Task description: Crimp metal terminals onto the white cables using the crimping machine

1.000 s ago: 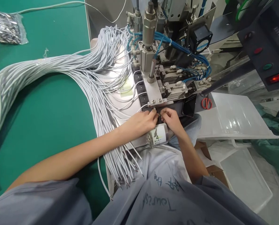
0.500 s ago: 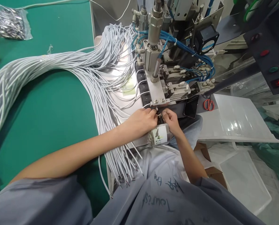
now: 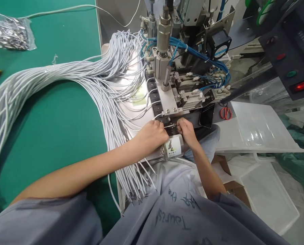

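Note:
My left hand (image 3: 154,134) is closed on a white cable (image 3: 168,126), whose bare stretch runs to the right out of the fist. At that cable's end, the fingers of my right hand (image 3: 187,130) pinch a small metal part (image 3: 175,125); its exact shape is hidden by the fingertips. Both hands are low over the black fixture strip (image 3: 156,98), just in front of the machine's metal block (image 3: 169,100). Several other white cables lead into that strip. A clear jar with a white label (image 3: 174,147) lies just below the hands.
A thick bundle of white cables (image 3: 65,69) crosses the green mat (image 3: 65,119) on the left. Blue air tubes (image 3: 197,52) run over the machine. Red-handled scissors (image 3: 225,113), a black open tray (image 3: 206,116) and a control box (image 3: 292,61) are on the right.
My left hand has drawn slightly left, away from my right hand, so a length of white cable now shows between them. The right hand has hardly moved.

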The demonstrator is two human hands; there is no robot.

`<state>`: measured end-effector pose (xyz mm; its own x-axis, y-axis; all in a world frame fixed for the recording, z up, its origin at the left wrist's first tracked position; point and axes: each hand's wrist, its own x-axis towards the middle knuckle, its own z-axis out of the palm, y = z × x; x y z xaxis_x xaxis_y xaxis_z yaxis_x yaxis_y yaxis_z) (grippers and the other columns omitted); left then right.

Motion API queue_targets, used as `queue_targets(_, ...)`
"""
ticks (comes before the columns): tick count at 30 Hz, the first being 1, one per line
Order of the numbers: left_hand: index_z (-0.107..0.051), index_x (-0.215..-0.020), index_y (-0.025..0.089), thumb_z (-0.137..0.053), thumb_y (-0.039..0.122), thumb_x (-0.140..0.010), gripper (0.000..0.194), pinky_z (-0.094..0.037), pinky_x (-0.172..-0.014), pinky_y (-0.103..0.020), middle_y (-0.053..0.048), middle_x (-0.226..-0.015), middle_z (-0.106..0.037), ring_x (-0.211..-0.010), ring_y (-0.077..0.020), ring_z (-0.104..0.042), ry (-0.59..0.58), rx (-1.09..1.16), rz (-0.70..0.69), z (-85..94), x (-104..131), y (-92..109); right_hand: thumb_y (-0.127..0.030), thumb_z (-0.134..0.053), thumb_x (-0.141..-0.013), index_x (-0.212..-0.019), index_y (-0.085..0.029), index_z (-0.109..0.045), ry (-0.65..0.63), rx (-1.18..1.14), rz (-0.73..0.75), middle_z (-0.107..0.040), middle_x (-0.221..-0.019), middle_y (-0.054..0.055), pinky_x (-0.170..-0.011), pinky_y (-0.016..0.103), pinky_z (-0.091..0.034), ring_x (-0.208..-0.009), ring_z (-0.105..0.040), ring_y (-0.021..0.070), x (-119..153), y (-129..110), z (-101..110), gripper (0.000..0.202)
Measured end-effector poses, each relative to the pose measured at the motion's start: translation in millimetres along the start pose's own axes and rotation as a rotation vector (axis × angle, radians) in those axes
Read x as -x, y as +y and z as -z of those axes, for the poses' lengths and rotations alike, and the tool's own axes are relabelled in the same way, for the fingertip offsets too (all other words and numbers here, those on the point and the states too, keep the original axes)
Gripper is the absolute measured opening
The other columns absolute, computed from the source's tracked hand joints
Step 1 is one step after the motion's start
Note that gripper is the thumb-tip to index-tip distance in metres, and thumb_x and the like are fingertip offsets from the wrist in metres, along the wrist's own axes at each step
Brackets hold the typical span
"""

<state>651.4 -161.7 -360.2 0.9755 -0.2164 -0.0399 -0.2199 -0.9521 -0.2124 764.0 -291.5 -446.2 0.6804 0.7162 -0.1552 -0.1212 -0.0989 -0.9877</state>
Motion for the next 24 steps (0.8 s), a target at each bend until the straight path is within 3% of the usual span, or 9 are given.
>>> queue_targets(7,-0.061,-0.059,0.010,-0.050,-0.005,-0.071,0.022,-0.026,-0.047,-0.027,-0.008,-0.060,-0.058,-0.062,-0.0196,-0.058,-0.003,0.036,0.074,0.9,4,4,-0.040,-0.046,-0.084,-0.065,-0.020,-0.042,-0.006,0.157,0.072,-0.030,-0.055,-0.006,-0.049,0.022,-0.026,-0.052,-0.031,0.0094,-4,1,-4,0.028)
queue_targets(12,-0.064,-0.068,0.010,-0.051,-0.002,-0.075,0.019,-0.028,-0.047,-0.027,-0.011,-0.073,-0.060,-0.074,-0.0222,-0.060,-0.008,0.074,0.177,2.0,9,11,-0.038,-0.045,-0.085,-0.061,-0.020,-0.037,0.331,0.257,0.143,-0.032,-0.056,-0.006,-0.050,0.022,-0.029,-0.053,-0.032,0.0090,6,-1,1,0.031)
queue_targets(16,-0.067,-0.090,0.006,-0.046,-0.004,-0.079,0.025,-0.029,-0.046,-0.026,-0.012,-0.072,-0.063,-0.068,-0.0204,-0.062,-0.134,0.103,0.302,-1.6,9,10,-0.031,-0.046,-0.087,-0.068,-0.018,-0.049,0.532,0.231,0.316,-0.044,-0.061,-0.003,-0.053,0.022,-0.034,-0.056,-0.041,0.0091,52,-30,-13,0.024)
queue_targets(17,-0.065,-0.101,0.004,-0.045,-0.005,-0.079,0.030,-0.029,-0.046,-0.026,-0.012,-0.071,-0.064,-0.067,-0.0203,-0.062,-0.156,0.102,0.330,-2.5,8,7,-0.029,-0.047,-0.087,-0.068,-0.018,-0.051,0.470,0.202,0.342,-0.048,-0.061,-0.003,-0.054,0.021,-0.036,-0.056,-0.044,0.0092,67,-40,-22,0.023)
queue_targets(18,-0.061,-0.110,0.003,-0.045,-0.006,-0.080,0.036,-0.029,-0.046,-0.026,-0.012,-0.071,-0.065,-0.066,-0.0205,-0.063,-0.172,0.101,0.350,-3.2,8,4,-0.026,-0.048,-0.087,-0.068,-0.018,-0.054,0.306,0.174,0.363,-0.051,-0.061,-0.003,-0.054,0.021,-0.038,-0.056,-0.047,0.0091,82,-51,-33,0.021)
queue_targets(20,-0.052,-0.124,0.001,-0.045,-0.006,-0.080,0.045,-0.030,-0.046,-0.026,-0.013,-0.071,-0.067,-0.065,-0.0210,-0.064,-0.192,0.114,0.359,-3.6,7,-1,-0.024,-0.047,-0.088,-0.079,-0.018,-0.062,-0.250,0.124,0.293,-0.061,-0.064,-0.002,-0.064,0.020,-0.045,-0.061,-0.056,0.0094,110,-70,-64,0.019)
queue_targets(21,-0.049,-0.127,0.001,-0.045,-0.006,-0.080,0.048,-0.030,-0.046,-0.025,-0.014,-0.072,-0.067,-0.065,-0.0212,-0.065,-0.192,0.126,0.360,-3.6,7,-4,-0.028,-0.046,-0.088,-0.090,-0.017,-0.065,-0.537,0.108,0.207,-0.067,-0.077,0.002,-0.072,0.021,-0.048,-0.073,-0.061,0.0114,121,-76,-82,0.021)
queue_targets(23,-0.051,-0.125,0.000,-0.045,-0.006,-0.080,0.046,-0.031,-0.046,-0.025,-0.015,-0.073,-0.068,-0.066,-0.0213,-0.065,-0.173,0.153,0.357,-3.4,8,-6,-0.040,-0.048,-0.087,-0.106,-0.017,-0.064,-0.979,0.088,-0.015,-0.067,-0.105,0.006,-0.086,0.024,-0.047,-0.093,-0.062,0.0152,137,-79,-123,0.034)
queue_targets(24,-0.053,-0.122,0.000,-0.045,-0.006,-0.081,0.043,-0.032,-0.046,-0.025,-0.016,-0.074,-0.068,-0.066,-0.0214,-0.066,-0.160,0.166,0.355,-3.4,8,-6,-0.046,-0.047,-0.086,-0.106,-0.016,-0.065,-1.152,0.076,-0.156,-0.066,-0.107,0.006,-0.091,0.024,-0.045,-0.099,-0.061,0.0163,143,-77,-143,0.040)
